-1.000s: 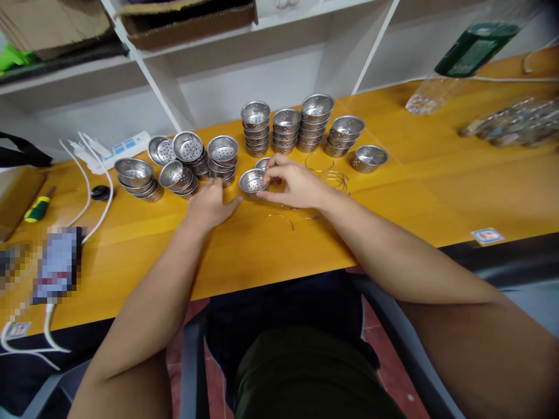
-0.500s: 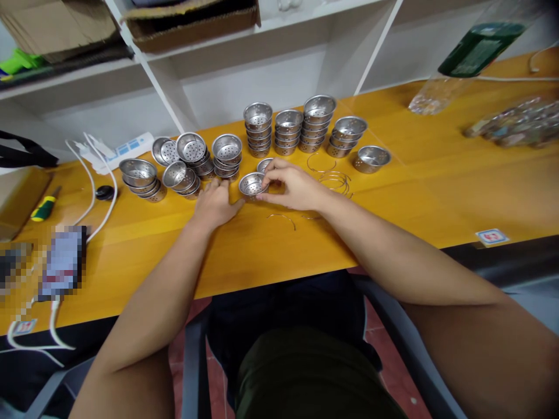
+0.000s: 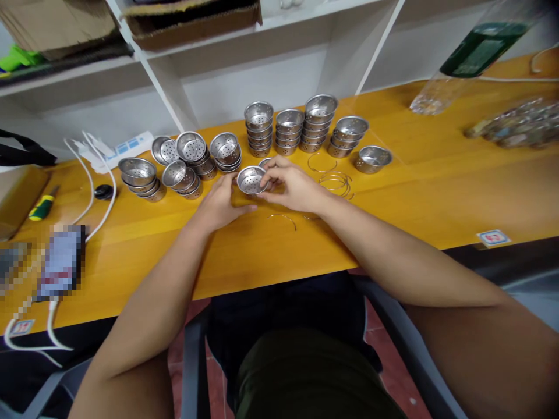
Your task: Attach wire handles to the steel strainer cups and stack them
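A small perforated metal cup [image 3: 251, 180] is tilted up a little from the table, its rim pinched at the right by my right hand [image 3: 290, 185]. My left hand [image 3: 220, 202] is at the cup's left side, thumb stretched out below it and fingers apart from the thumb; its fingertips are partly hidden, and whether they touch the cup I cannot tell. Behind my right fingers another metal cup [image 3: 264, 163] shows only in part. Just beyond my left hand stands a stack of the same cups [image 3: 226, 150]. Thin bent wires [image 3: 335, 181] lie right of my right hand.
More cup stacks [image 3: 259, 128] line the table's back, with a single cup [image 3: 372, 159] at the right. One curved wire [image 3: 283, 219] lies in front. A power strip [image 3: 131, 149], white cables, a screwdriver [image 3: 42, 206] and a plastic bottle [image 3: 471, 58] are further out.
My left hand has moved slightly right to the cup's left side, its thumb now further under it. The cup in my right hand has shifted slightly up and left.
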### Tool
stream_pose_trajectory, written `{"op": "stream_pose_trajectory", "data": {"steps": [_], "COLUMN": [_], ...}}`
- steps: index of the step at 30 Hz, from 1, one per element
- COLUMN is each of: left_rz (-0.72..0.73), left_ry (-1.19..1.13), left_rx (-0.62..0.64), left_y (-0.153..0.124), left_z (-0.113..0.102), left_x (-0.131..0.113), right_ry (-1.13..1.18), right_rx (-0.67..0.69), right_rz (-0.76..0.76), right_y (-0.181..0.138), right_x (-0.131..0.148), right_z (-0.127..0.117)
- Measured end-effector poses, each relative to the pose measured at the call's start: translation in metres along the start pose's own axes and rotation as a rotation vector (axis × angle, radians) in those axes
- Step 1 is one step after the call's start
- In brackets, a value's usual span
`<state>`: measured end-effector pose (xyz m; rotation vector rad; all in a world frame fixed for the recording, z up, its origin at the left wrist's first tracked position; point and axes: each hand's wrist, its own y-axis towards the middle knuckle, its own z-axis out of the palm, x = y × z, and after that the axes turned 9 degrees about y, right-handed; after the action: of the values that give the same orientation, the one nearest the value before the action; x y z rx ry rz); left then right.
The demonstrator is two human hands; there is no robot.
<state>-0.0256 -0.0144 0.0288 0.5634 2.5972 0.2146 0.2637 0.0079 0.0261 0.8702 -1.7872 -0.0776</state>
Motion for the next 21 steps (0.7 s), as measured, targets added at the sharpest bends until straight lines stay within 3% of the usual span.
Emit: {"op": "stream_pose_trajectory", "data": {"steps": [3,7,14,21], "left_rz": [0.066,0.026,0.083,-0.203], "left_ry": [-0.060,0.008,0.065,0.323], "left_rx": [-0.060,-0.105,-0.080,-0.061], "left_y": [0.000,0.001,0.001,0.001], "left_z": [0.004,0.004,0.000,-0.012], "left_x": [-0.009,-0.007,-0.003,-0.006], "right_ry": [-0.036,-0.127,-0.245,-0.233], "right_rx": [0.033,0.148,0.254,0.191], "right_rz": [-0.012,-0.065,-0.022,-0.009], "right_y": [0.000,-0.002,-0.005,-0.002], "right_x": [0.000,0.002,0.007,0.007], "right_z": [0.003,0.007,0.014,-0.002]}}
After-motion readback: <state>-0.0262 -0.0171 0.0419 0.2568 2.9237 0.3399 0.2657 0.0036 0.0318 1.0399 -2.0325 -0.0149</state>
